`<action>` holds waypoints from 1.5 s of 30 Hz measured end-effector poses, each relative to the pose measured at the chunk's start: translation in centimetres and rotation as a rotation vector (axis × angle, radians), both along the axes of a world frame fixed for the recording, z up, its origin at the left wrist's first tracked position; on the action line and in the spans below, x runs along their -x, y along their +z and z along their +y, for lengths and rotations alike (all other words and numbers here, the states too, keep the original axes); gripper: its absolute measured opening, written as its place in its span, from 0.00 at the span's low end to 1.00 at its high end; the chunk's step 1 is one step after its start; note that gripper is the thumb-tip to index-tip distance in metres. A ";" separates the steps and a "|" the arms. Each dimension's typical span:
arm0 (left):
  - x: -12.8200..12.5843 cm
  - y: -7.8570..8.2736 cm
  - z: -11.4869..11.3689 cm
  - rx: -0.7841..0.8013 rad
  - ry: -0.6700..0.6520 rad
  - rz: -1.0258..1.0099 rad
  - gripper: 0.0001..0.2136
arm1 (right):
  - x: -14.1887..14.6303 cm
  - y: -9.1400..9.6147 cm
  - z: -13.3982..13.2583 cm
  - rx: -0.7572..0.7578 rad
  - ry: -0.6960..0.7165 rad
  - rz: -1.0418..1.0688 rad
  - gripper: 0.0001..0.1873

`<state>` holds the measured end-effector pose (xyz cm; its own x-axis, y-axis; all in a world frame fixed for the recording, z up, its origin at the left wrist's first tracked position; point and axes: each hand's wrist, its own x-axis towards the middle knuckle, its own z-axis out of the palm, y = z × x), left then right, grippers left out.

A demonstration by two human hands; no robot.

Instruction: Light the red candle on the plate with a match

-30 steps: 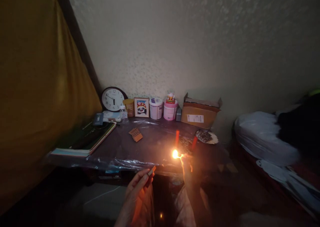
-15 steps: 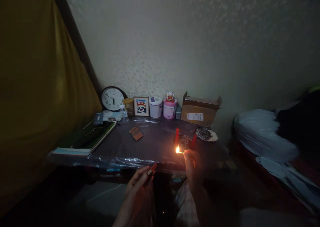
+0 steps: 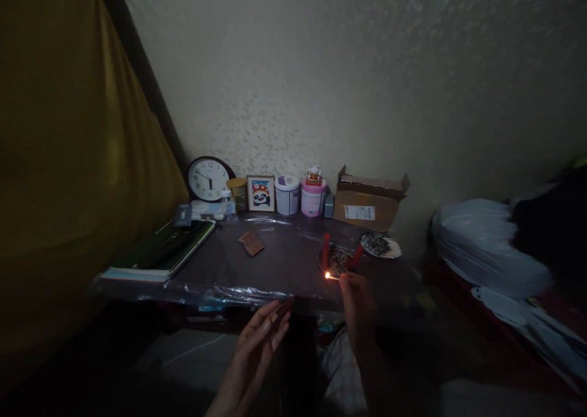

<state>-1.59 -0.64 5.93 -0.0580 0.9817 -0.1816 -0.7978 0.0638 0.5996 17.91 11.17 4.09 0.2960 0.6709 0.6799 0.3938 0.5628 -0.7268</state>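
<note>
Right hand (image 3: 358, 301) pinching match (image 3: 335, 277), long axis crosswise, flame (image 3: 327, 275) leftward; left hand (image 3: 255, 341) pinching box (image 3: 281, 310).

Clock (image 3: 208, 180), panda picture (image 3: 261, 194), white tub (image 3: 287, 197), pink tub (image 3: 313, 199) and cardboard box (image 3: 367, 198) stand by the wall (image 3: 293, 87)

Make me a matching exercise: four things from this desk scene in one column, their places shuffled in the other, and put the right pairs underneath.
Things
1. lit match
2. matchbox
3. cat figurine
4. framed panda picture

Places
A. on top of the pink tub
B. held in the left hand
C. between the yellow-lidded jar and the white tub
D. held in the right hand

Right pairs: 1-D, 2-B, 3-A, 4-C
</note>
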 end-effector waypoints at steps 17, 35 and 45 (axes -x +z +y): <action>0.2 0.4 -0.3 -0.132 -0.175 -0.225 0.19 | -0.2 -0.1 0.1 0.024 0.048 0.035 0.09; 0.4 -0.8 0.1 0.018 -0.088 -0.006 0.12 | -0.7 0.9 1.6 -0.023 -0.005 -0.010 0.11; 0.6 -0.9 0.3 0.099 -0.060 0.025 0.12 | -0.5 2.4 3.2 -0.088 -0.051 -0.119 0.09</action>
